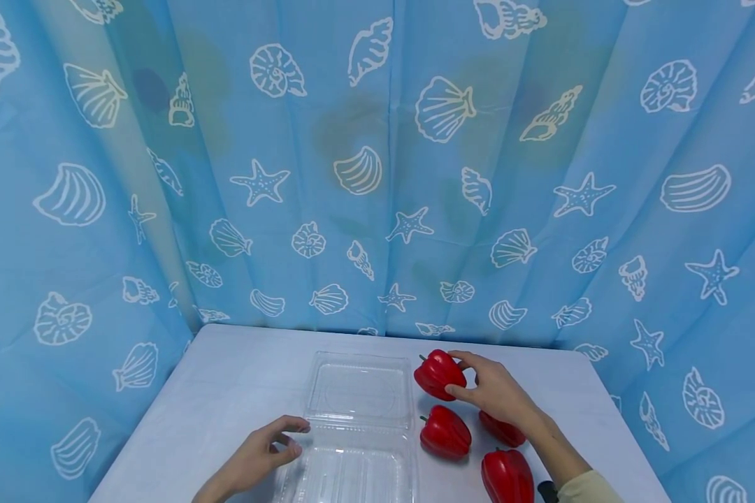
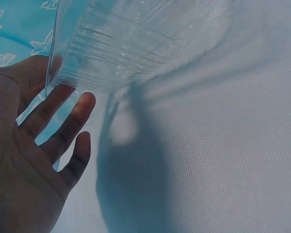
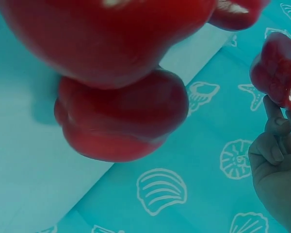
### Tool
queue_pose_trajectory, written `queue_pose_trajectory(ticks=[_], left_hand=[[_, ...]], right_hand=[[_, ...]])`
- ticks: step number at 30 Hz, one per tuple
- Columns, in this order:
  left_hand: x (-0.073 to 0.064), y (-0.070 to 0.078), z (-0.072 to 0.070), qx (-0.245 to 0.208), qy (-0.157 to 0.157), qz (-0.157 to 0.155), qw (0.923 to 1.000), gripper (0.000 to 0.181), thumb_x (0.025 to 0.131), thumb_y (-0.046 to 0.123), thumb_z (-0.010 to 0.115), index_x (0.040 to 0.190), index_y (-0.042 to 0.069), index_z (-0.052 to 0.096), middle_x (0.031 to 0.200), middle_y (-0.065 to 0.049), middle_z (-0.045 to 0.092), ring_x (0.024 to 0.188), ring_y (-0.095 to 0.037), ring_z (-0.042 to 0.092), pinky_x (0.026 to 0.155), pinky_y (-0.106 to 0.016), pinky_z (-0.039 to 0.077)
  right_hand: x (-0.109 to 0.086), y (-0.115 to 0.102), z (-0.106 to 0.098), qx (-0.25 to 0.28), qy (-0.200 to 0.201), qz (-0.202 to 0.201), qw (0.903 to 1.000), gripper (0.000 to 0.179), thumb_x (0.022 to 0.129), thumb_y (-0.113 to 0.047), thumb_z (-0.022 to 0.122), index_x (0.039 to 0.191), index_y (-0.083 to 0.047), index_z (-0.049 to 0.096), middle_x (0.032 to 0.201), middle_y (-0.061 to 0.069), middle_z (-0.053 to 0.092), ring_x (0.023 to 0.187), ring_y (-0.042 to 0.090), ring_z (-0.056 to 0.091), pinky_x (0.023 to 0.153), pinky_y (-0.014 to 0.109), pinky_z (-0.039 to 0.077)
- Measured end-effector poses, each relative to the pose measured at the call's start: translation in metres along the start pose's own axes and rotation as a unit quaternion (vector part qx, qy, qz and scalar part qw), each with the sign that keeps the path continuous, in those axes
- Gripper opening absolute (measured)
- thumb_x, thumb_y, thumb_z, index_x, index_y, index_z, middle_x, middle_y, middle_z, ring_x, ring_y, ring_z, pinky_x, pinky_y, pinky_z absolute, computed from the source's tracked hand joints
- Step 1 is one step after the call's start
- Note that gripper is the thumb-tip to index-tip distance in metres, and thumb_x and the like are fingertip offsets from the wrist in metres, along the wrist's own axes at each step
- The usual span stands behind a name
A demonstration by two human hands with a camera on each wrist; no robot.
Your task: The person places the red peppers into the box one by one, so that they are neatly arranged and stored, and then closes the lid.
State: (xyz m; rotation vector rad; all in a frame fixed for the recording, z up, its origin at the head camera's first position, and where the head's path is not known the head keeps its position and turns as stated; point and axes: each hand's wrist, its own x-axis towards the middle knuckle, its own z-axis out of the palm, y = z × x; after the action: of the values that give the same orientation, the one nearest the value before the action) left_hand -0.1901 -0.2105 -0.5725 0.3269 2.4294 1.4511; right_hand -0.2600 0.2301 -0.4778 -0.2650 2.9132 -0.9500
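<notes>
My right hand [image 1: 500, 391] pinches a red bell pepper [image 1: 437, 374] between thumb and fingers near the table's far edge; the right wrist view also shows this hand [image 3: 279, 165] with the pepper [image 3: 276, 73] at its fingertips. Three more red bell peppers lie nearer: one below the held pepper [image 1: 445, 433], one partly behind the forearm [image 1: 502, 429], one at the front [image 1: 507, 478]. A clear plastic clamshell container [image 1: 360, 391] lies unfolded in the middle. At its left side is my left hand [image 1: 258, 454], fingers loosely bent at the rim [image 2: 51, 73]; firm contact cannot be told.
A white cloth covers the table [image 1: 245, 370]. Behind and on both sides hangs a blue curtain [image 1: 377, 265] with white shell and starfish prints. A small dark object [image 1: 547, 491] shows beside the right sleeve [image 1: 588, 487].
</notes>
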Motion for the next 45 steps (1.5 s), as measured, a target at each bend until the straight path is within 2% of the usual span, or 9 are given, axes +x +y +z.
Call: queue_pose_trajectory(ticks=[9,16,25,30,36,45], left_hand=[[0.001,0.0,0.001,0.0,0.003,-0.006,1.0,0.041,0.096,0.034,0.068,0.13,0.012,0.061,0.131,-0.012,0.063,0.102,-0.021,0.062,0.079,-0.033,0.052],[0.0,0.001,0.001,0.006,0.007,-0.01,0.9999,0.042,0.095,0.036,0.069,0.129,0.012,0.061,0.13,-0.012,0.063,0.101,-0.02,0.062,0.079,-0.033,0.052],[0.0,-0.003,0.0,-0.001,0.001,0.014,0.9999,0.041,0.097,0.032,0.067,0.131,0.01,0.06,0.131,-0.013,0.062,0.099,-0.02,0.063,0.078,-0.03,0.053],[0.001,-0.004,0.0,-0.004,-0.001,0.017,0.9998,0.041,0.097,0.031,0.067,0.132,0.009,0.06,0.131,-0.014,0.062,0.1,-0.021,0.063,0.078,-0.03,0.053],[0.001,-0.004,0.0,-0.004,0.0,0.012,0.9999,0.043,0.097,0.032,0.068,0.132,0.009,0.06,0.132,-0.014,0.062,0.101,-0.021,0.062,0.078,-0.03,0.053],[0.001,-0.003,0.0,-0.008,-0.002,0.011,0.9999,0.042,0.097,0.032,0.067,0.131,0.009,0.06,0.131,-0.014,0.062,0.101,-0.021,0.062,0.078,-0.031,0.053]], right_hand=[[-0.004,-0.011,0.001,0.01,-0.006,-0.01,0.9999,0.095,0.061,-0.042,0.096,0.144,-0.025,0.053,0.12,0.0,0.065,0.099,0.02,0.058,0.067,0.033,0.058],[-0.007,-0.023,0.002,0.016,-0.017,-0.018,0.9996,0.09,0.063,-0.031,0.096,0.143,-0.026,0.054,0.119,0.001,0.065,0.097,0.019,0.058,0.066,0.032,0.057],[-0.01,-0.028,0.007,0.032,-0.028,-0.019,0.9989,0.089,0.064,-0.03,0.095,0.143,-0.026,0.054,0.118,0.0,0.065,0.098,0.024,0.058,0.064,0.03,0.056],[-0.012,-0.032,0.007,0.042,-0.038,-0.021,0.9982,0.089,0.064,-0.033,0.095,0.142,-0.027,0.054,0.118,0.0,0.065,0.099,0.026,0.058,0.063,0.03,0.056],[-0.015,-0.037,0.007,0.044,-0.053,-0.019,0.9974,0.092,0.06,-0.043,0.096,0.141,-0.029,0.055,0.118,-0.001,0.064,0.098,0.021,0.057,0.062,0.029,0.056],[-0.018,-0.042,0.01,0.066,-0.072,-0.027,0.9949,0.09,0.061,-0.041,0.095,0.141,-0.028,0.055,0.119,0.0,0.063,0.098,0.022,0.055,0.062,0.029,0.057]])
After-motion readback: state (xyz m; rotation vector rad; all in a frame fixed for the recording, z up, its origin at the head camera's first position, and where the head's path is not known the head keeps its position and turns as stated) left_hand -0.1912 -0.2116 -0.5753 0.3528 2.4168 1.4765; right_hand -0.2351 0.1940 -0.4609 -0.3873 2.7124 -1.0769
